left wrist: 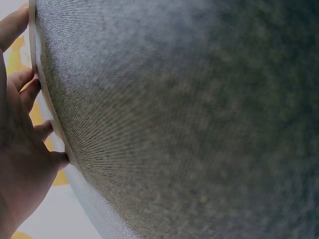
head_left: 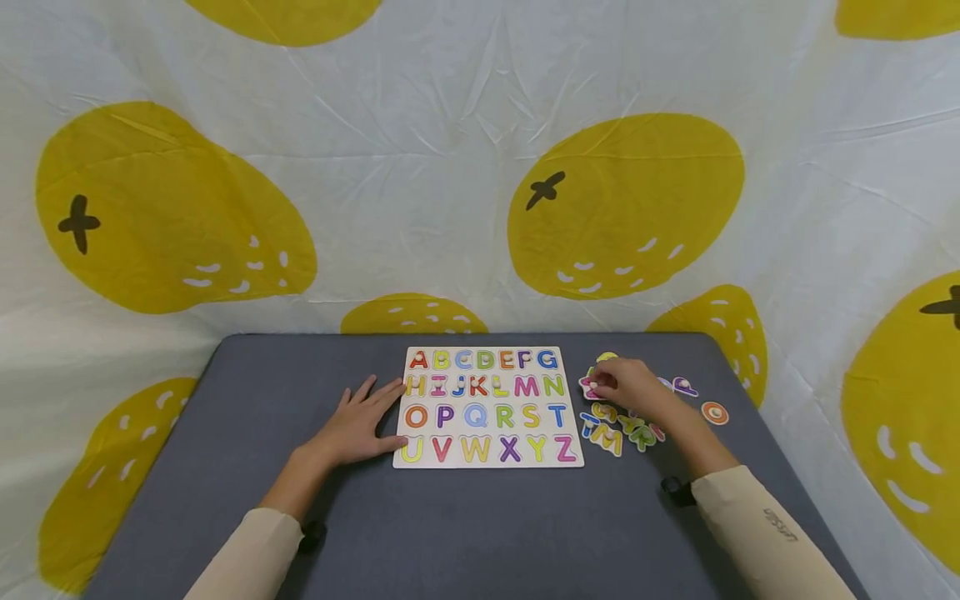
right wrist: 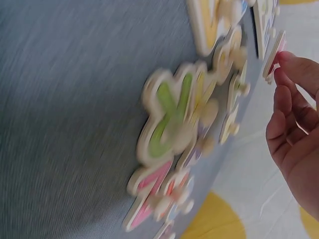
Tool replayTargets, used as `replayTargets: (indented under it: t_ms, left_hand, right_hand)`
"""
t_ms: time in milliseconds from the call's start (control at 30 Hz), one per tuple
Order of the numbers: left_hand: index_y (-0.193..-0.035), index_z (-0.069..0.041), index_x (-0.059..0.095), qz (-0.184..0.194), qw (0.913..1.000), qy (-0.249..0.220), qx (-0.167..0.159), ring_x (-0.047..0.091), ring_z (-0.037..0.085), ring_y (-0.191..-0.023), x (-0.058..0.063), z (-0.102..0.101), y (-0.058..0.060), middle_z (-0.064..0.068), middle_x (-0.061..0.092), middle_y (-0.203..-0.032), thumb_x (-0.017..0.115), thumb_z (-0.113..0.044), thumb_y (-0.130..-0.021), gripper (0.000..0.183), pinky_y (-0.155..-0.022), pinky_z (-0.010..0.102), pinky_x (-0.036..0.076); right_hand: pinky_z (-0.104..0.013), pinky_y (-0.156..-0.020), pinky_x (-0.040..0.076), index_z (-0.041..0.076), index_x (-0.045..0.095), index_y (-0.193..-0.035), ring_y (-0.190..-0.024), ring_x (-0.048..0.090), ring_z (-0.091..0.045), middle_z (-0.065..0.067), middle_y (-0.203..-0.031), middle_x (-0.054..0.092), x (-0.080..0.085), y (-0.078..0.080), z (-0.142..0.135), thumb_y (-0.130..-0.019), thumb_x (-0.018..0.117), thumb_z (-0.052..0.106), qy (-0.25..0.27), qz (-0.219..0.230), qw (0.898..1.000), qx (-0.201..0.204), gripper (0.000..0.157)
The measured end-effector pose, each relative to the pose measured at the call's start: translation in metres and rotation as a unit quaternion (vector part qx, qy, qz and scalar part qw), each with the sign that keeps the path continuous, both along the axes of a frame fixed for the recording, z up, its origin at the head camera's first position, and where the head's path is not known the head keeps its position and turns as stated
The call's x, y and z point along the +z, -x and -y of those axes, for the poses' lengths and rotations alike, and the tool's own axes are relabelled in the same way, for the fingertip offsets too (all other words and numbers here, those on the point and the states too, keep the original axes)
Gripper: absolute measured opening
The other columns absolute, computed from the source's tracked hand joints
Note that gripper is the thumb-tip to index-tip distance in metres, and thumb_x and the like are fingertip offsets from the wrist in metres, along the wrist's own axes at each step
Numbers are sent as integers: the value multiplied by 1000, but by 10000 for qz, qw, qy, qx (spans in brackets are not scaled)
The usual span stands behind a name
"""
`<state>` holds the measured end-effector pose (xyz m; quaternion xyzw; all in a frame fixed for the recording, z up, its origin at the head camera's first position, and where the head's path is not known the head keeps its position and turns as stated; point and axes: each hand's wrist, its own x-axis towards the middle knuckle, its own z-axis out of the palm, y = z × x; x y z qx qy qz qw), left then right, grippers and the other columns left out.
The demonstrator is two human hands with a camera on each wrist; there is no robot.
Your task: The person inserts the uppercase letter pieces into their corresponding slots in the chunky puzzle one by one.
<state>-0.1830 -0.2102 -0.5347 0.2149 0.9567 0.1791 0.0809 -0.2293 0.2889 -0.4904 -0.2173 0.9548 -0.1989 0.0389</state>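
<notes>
A wooden alphabet puzzle board (head_left: pixel 487 464) lies flat, with its rows from A to Z facing me. Small knobs stand up on letters in its upper two rows. My left hand (head_left: pixel 352 429) rests at the board's left side, fingers spread and fingertips on its edge, which the left wrist view shows as a thin rim (left wrist: pixel 33 45). Right of the board, my right hand (head_left: pixel 637 390) pinches a pink letter piece (right wrist: pixel 273 59) between thumb and fingers, tilted above the other pieces. Which letter it is, I cannot tell.
Loose knobbed letter pieces lie right of the board, including a yellow M (head_left: pixel 606 439), a green R (head_left: pixel 642 436), a purple P (head_left: pixel 684 386) and an orange O (head_left: pixel 715 413). The grey table (head_left: pixel 480 533) backs onto a lemon-print curtain (head_left: pixel 420 208).
</notes>
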Motion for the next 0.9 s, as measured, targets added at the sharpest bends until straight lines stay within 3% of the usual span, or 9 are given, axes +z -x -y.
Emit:
replayTargets:
  t_ms: [267,700,900]
  left_hand:
    - [-164,-20,33,30,10000,-40,10,18,47,-157,0,0,0,3,34,-169,67,-68,-87,96,-118,78,12]
    - [-163,-17,35,-117,9999,-65,-61,20,49,-156,0,0,0,6,35,-168,68,-64,-89,94,-116,80,14]
    - [-163,-18,34,-49,10000,-34,-18,18,48,-157,-1,1,0,5,34,-168,67,-66,-88,95,-117,79,13]
  right_hand:
    - [-28,-66,47,9,74,-96,-72,54,-11,2,-79,64,-1,4,35,-93,78,17,150,362,9992,-61,10]
    - [-27,-58,42,16,66,-82,-64,51,-12,3,-72,59,-14,17,81,-93,77,25,39,490,9987,-143,18]
    - [-27,-59,40,17,64,-80,-64,51,-14,2,-70,56,-18,23,100,-93,77,30,-270,554,9977,-267,23]
